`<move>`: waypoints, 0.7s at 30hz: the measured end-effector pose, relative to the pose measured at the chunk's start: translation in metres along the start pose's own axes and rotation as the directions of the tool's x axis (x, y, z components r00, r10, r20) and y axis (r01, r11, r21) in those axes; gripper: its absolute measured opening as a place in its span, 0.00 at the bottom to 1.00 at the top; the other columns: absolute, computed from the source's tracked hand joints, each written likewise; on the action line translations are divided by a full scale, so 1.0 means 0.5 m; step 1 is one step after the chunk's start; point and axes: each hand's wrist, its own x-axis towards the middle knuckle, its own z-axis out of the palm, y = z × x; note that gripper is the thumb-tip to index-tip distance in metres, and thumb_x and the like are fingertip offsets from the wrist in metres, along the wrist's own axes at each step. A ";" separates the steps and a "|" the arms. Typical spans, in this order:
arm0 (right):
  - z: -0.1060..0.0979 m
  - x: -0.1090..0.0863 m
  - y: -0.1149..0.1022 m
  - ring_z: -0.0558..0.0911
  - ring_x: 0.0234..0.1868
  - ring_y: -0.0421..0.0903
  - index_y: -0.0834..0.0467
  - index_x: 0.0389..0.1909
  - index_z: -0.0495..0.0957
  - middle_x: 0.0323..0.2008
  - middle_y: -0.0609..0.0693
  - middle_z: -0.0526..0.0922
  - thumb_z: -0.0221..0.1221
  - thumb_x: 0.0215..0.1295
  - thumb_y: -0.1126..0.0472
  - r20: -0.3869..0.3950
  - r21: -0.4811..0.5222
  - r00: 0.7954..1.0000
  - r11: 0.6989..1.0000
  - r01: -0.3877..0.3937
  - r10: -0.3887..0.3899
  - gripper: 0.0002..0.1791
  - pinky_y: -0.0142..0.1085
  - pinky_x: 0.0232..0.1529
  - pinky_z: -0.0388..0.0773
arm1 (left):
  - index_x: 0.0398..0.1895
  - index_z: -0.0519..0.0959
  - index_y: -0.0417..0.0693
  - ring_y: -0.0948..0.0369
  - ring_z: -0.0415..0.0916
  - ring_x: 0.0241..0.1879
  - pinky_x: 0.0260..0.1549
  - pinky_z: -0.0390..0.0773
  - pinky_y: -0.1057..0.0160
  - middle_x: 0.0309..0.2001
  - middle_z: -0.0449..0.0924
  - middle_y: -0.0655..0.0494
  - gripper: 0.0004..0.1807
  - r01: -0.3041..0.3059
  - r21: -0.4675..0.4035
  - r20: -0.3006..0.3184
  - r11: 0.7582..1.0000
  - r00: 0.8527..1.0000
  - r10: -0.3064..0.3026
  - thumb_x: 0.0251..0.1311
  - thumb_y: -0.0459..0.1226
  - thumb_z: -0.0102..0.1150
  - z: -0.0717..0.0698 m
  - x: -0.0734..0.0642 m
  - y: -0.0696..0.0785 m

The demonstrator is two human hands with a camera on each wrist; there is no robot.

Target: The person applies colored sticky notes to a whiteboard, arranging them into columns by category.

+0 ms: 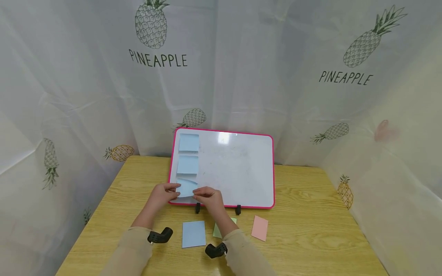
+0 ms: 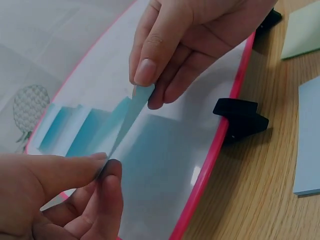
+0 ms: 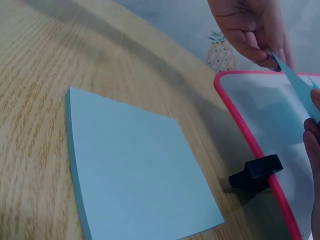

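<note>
At whiteboard corner, blue sticky note between both hands' pinches.

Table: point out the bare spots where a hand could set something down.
Bare wood lies right of the pink pad toward the table edge, and left of the whiteboard. Crowded: the front strip with the blue pad, green pad, left hand and right hand.

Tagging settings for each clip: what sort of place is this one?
Probably a small tabletop recording booth: a wooden table hemmed in by pineapple-print curtains, with a pink-framed whiteboard propped on it and sticky note pads in front.
</note>
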 end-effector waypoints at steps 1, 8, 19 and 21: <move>0.001 0.003 0.009 0.81 0.47 0.47 0.73 0.39 0.84 0.45 0.61 0.84 0.65 0.59 0.72 -0.001 -0.005 1.000 1.000 -0.004 0.004 0.09 0.34 0.44 0.80 | 0.52 0.81 0.35 0.59 0.74 0.31 0.30 0.76 0.62 0.37 0.76 0.48 0.17 0.000 0.003 -0.001 1.000 1.000 0.000 0.58 0.30 0.65 0.001 0.002 -0.001; 0.004 0.012 0.055 0.81 0.49 0.47 0.67 0.38 0.86 0.45 0.56 0.84 0.67 0.58 0.70 -0.024 -0.028 0.999 0.999 -0.028 0.027 0.08 0.34 0.44 0.80 | 0.58 0.76 0.33 0.59 0.69 0.27 0.27 0.73 0.64 0.31 0.72 0.51 0.23 -0.001 -0.007 0.018 1.000 1.000 0.001 0.58 0.28 0.63 0.008 0.012 -0.013; 0.006 0.015 0.057 0.81 0.47 0.46 0.64 0.36 0.87 0.42 0.50 0.85 0.68 0.56 0.69 -0.025 -0.097 0.999 0.995 0.036 -0.039 0.07 0.35 0.44 0.80 | 0.63 0.72 0.32 0.60 0.69 0.30 0.28 0.74 0.68 0.30 0.70 0.51 0.27 0.034 -0.013 0.010 0.999 0.999 -0.033 0.59 0.27 0.63 0.012 0.015 -0.005; 0.005 0.016 0.059 0.81 0.48 0.45 0.63 0.36 0.87 0.42 0.49 0.85 0.69 0.56 0.68 -0.020 -0.134 0.999 0.990 0.047 -0.050 0.07 0.34 0.44 0.80 | 0.64 0.71 0.32 0.60 0.68 0.29 0.28 0.73 0.68 0.30 0.70 0.51 0.28 0.029 -0.010 0.012 1.000 1.000 -0.029 0.59 0.26 0.62 0.013 0.015 -0.005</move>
